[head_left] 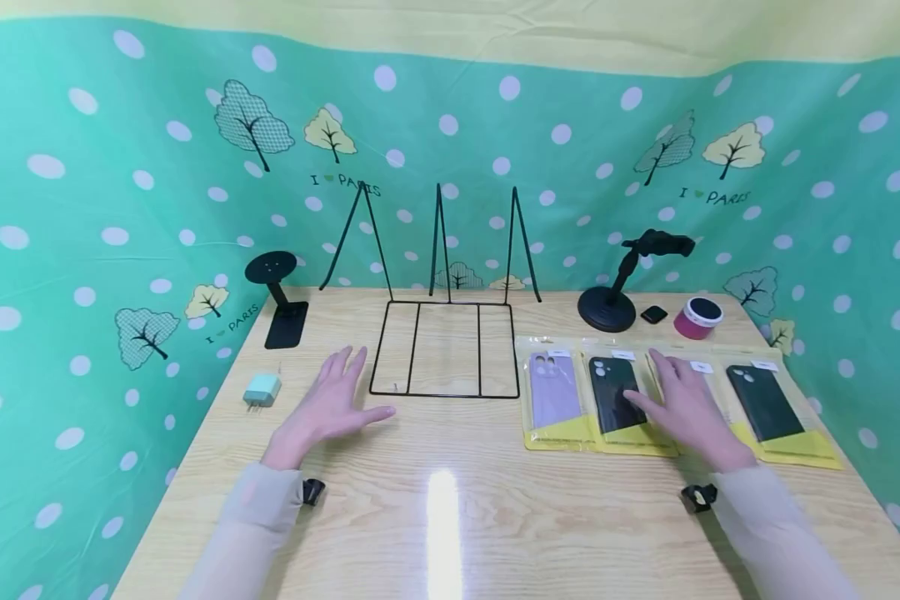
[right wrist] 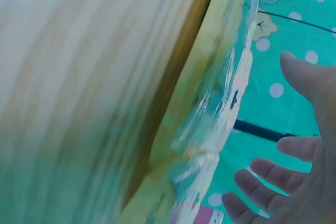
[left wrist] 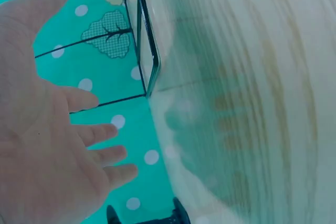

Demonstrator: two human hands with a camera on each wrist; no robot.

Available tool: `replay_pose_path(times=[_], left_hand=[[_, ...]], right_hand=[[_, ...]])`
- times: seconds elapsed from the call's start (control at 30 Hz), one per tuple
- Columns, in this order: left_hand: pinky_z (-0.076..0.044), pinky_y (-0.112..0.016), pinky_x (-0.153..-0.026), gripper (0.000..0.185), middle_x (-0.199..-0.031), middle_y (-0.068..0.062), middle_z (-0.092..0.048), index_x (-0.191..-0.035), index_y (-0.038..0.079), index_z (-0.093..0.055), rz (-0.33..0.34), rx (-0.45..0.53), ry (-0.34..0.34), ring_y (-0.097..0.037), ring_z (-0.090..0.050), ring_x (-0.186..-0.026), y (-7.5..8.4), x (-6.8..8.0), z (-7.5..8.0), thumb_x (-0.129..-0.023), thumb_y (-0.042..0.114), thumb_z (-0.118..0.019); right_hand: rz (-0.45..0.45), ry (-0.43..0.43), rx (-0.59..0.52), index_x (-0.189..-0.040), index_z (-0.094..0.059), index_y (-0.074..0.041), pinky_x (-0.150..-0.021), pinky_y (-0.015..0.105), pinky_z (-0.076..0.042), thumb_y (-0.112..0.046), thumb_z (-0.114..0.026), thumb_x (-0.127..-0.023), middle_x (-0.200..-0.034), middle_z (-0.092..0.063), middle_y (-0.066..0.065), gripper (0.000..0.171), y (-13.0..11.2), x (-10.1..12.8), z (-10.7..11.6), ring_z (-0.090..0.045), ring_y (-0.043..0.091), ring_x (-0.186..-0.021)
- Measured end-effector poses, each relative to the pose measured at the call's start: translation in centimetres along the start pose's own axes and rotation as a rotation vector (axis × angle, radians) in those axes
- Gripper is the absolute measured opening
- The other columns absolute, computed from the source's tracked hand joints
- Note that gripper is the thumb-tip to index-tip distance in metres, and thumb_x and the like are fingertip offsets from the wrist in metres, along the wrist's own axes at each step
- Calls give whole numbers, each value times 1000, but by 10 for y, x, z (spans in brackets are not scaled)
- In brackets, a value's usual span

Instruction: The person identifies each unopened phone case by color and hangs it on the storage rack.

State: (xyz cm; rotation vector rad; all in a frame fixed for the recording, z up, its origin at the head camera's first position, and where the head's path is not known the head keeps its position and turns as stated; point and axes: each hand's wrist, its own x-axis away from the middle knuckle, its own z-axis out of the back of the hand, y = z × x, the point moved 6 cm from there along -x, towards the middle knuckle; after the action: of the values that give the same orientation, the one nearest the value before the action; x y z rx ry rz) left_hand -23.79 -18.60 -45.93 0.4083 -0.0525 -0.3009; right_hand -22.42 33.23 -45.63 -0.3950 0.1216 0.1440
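My left hand [head_left: 328, 408] hovers over the table with fingers spread and thumb outstretched, nearest to the black wire rack [head_left: 444, 396]. Nothing is in its grasp. On the right, my right hand [head_left: 688, 407] is above a row of packaged phone cases, fingers extended and holding nothing. The row has a lilac phone case [head_left: 554, 392], a black phone case [head_left: 613, 392] and a dark phone case [head_left: 765, 404]. Another package [head_left: 708, 379] lies partly hidden behind the right hand. In the right wrist view, the clear-and-yellow packaging [right wrist: 202, 98] lies beside the open fingers.
A mint charger plug [head_left: 262, 389] and a black stand [head_left: 286, 325] are at the left. Along the back right stand a black jointed holder [head_left: 607, 309], a small black square piece [head_left: 654, 314] and a pink round jar [head_left: 693, 325]. A dotted curtain [head_left: 195, 167] hangs behind the table.
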Motion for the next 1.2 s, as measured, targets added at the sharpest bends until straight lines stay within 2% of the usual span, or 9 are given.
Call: replay_pose_path(times=[0.13, 0.3, 0.47, 0.6, 0.7, 0.83, 0.93, 1.03, 1.2], left_hand=[[-22, -58, -105, 117, -153, -26, -13, -153, 4, -12, 8, 27, -17, -44, -12, -138, -1, -6, -7, -73, 73, -63], [-27, -58, -103, 114, -150, -29, -19, -150, -3, -18, 36, 53, -5, -46, -19, -135, -3, -14, -14, -74, 65, -70], [-27, -58, -103, 113, -148, -31, -21, -149, -5, -21, 53, 80, -10, -46, -21, -134, -2, -19, -15, -73, 58, -75], [-25, -56, -105, 112, -148, -31, -22, -148, -6, -22, 36, 84, -4, -46, -22, -134, -4, -23, -18, -73, 57, -76], [-21, -56, -106, 111, -148, -31, -23, -148, -7, -22, 24, 80, -4, -46, -22, -134, -7, -26, -20, -74, 58, -74], [-15, -63, -105, 110, -150, -29, -20, -149, -5, -21, 35, 53, -38, -45, -18, -136, -11, -29, -24, -77, 65, -66], [-10, -67, -103, 109, -152, -29, -16, -150, -4, -20, 53, 34, -76, -46, -12, -138, -13, -31, -27, -79, 69, -60], [-8, -67, -103, 108, -152, -28, -13, -150, -4, -19, 63, 21, -104, -47, -8, -138, -14, -33, -30, -80, 69, -59], [-8, -68, -102, 111, -152, -29, -14, -148, -6, -21, 58, -15, -109, -49, -9, -137, -17, -36, -32, -77, 68, -63]], right_hand=[[-47, -38, -33, -148, -24, 4, -90, 65, -33, -59, -56, -89, -136, -32, 36, 92, -7, -4, -6, -37, 50, -117], [-96, -80, -64, -145, -30, 8, -86, 61, -40, -60, -55, -89, -127, -43, 34, 91, -16, -9, -11, -48, 46, -108], [-70, -70, -70, -138, -39, 13, -81, 56, -42, -55, -60, -88, -108, -56, 29, 87, -26, -13, -14, -49, 41, -100], [-50, -76, -79, -135, -43, 15, -82, 58, -39, -55, -61, -88, -105, -57, 28, 86, -29, -14, -18, -48, 45, -103], [-47, -86, -83, -133, -45, 15, -89, 60, -36, -52, -63, -88, -106, -58, 28, 82, -31, -15, -21, -51, 45, -103], [-37, -102, -103, -130, -49, 14, -72, 45, -46, -44, -67, -88, -94, -60, 19, 73, -40, -15, -27, -55, 29, -79], [-42, -128, -129, -129, -51, 13, -57, 34, -41, -43, -68, -88, -87, -59, 13, 71, -47, -16, -34, -49, 22, -69], [-55, -142, -148, -129, -53, 11, -54, 30, -39, -41, -69, -87, -85, -58, 9, 69, -52, -16, -39, -49, 20, -68], [-44, -149, -173, -124, -58, 11, -52, 29, -41, -36, -69, -88, -82, -57, 8, 60, -59, -17, -44, -50, 19, -67]])
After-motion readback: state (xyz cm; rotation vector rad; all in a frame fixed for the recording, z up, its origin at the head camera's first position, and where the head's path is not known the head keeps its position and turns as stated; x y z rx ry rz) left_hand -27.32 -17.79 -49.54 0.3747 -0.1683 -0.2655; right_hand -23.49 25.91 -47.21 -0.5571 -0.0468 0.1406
